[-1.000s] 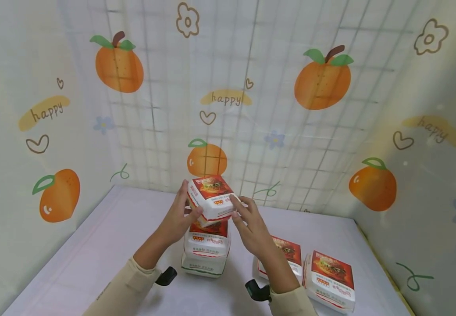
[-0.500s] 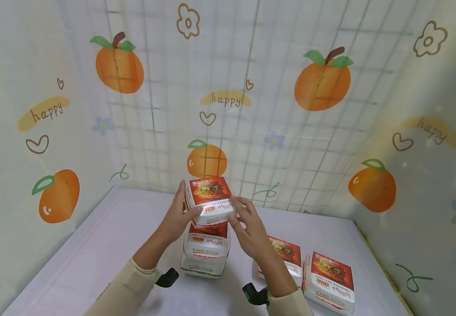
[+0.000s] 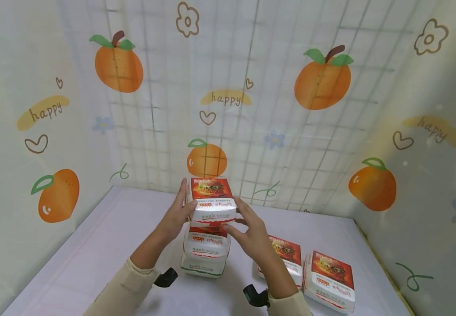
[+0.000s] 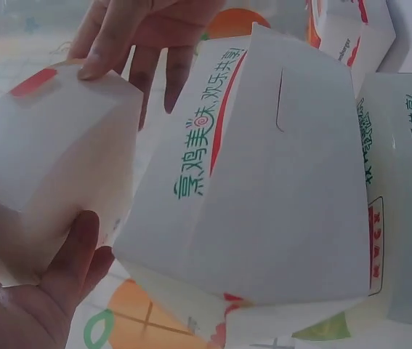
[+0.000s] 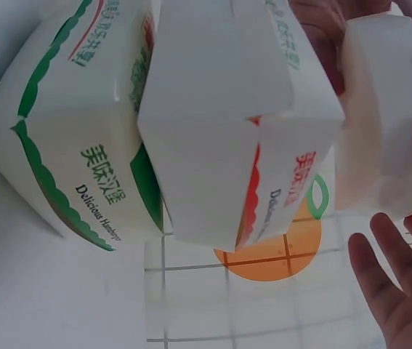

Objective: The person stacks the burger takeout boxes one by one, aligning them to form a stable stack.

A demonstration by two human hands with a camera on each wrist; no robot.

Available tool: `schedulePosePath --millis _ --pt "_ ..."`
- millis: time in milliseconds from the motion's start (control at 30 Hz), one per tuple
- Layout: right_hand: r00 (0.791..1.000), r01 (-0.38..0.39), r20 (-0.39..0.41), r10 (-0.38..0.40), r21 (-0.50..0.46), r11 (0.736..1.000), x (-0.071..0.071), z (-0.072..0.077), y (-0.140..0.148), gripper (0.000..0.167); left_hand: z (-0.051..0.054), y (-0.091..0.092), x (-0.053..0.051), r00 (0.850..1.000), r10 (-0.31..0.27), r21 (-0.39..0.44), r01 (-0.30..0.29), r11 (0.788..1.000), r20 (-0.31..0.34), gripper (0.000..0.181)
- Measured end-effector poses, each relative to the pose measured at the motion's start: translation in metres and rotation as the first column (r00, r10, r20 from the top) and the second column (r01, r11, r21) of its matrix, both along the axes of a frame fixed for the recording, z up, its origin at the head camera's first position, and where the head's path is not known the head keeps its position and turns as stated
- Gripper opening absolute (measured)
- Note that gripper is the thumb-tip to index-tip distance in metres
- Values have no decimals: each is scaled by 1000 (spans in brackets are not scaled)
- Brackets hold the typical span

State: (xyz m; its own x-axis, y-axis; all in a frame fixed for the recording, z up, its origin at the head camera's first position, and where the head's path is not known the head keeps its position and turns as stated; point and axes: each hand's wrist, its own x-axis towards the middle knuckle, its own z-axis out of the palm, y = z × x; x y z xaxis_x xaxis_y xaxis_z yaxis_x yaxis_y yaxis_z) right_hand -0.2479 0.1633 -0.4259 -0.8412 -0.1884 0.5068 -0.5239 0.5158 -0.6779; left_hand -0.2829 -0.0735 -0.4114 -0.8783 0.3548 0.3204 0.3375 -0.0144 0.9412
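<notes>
Both hands carry a white paper burger box [image 3: 212, 199] with a red burger picture on its lid, above a stack of two similar boxes. My left hand [image 3: 174, 219] grips its left side, thumb on the front face. On the other side my right hand [image 3: 253, 232] pinches the right edge, thumb at the lower front corner, other fingers spread in the right wrist view. Below is the upper stacked box [image 3: 208, 243], with red trim; under it sits the green-trimmed bottom box [image 3: 204, 264]. Whether the held box touches the stack is unclear; the left wrist view shows a gap.
Two more burger boxes lie side by side to the right, one [image 3: 285, 252] partly behind the right forearm and another [image 3: 329, 281] beside it. The pale table [image 3: 133, 219] is enclosed by a curtain [image 3: 267, 105] printed with oranges.
The held box has turned from a tilted, angled pose to nearly level and facing front. My right fingers have shifted from its front corner to its right side, with the thumb lower.
</notes>
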Motion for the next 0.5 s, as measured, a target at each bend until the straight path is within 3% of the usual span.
schedulePosePath --millis 133,267,400,500 --pt "999 29 -40 -30 -29 999 -1 -1 0 78 -1 1 2 998 -29 -58 26 998 -56 71" --pt "995 64 -69 -67 -44 997 0 -1 2 72 -3 0 4 994 -54 -121 42 992 -94 84" --pt "993 78 -85 -82 -52 996 0 -1 5 69 -5 -4 5 991 -52 -206 25 978 -127 98" --pt "993 74 -88 -79 -52 996 0 -1 6 69 -7 -7 5 986 -39 -259 -3 966 -159 94"
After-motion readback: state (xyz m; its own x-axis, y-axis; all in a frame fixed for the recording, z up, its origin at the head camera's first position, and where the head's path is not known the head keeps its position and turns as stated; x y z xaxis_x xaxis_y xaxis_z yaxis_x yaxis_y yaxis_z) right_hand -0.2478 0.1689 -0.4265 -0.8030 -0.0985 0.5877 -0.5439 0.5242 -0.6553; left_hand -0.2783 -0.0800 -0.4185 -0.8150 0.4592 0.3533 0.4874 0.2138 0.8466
